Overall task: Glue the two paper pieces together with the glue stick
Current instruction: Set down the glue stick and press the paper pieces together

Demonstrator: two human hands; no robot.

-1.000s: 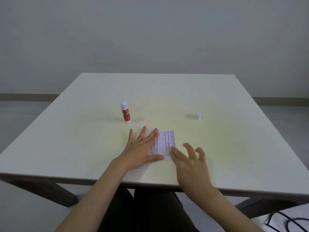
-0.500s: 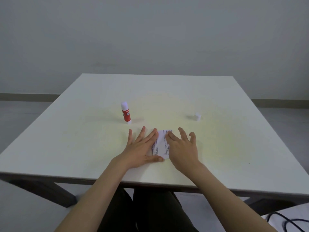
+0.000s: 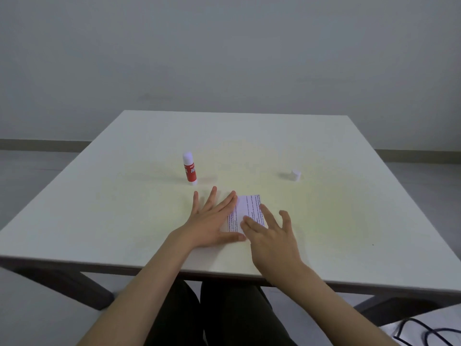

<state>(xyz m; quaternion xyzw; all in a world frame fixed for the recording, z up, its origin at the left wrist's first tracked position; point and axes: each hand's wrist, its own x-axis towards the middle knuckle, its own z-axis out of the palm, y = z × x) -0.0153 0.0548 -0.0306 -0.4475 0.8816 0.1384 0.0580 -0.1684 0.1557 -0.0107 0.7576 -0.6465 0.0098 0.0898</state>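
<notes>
The right hand has slid back toward the person since half a second ago, when it lay flat over the right side of the paper. Now only its fingertips rest on the near right part, uncovering the printed far corner.

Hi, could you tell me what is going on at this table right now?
A person is pressing a printed paper flat on the white table with both bare hands. The left hand lies flat on its left part, and the right hand has its fingers on the right part. The red glue stick stands upright beyond the left hand, untouched, and a small white cap sits apart to the right. Whether the two pieces are bonded cannot be seen.
</notes>
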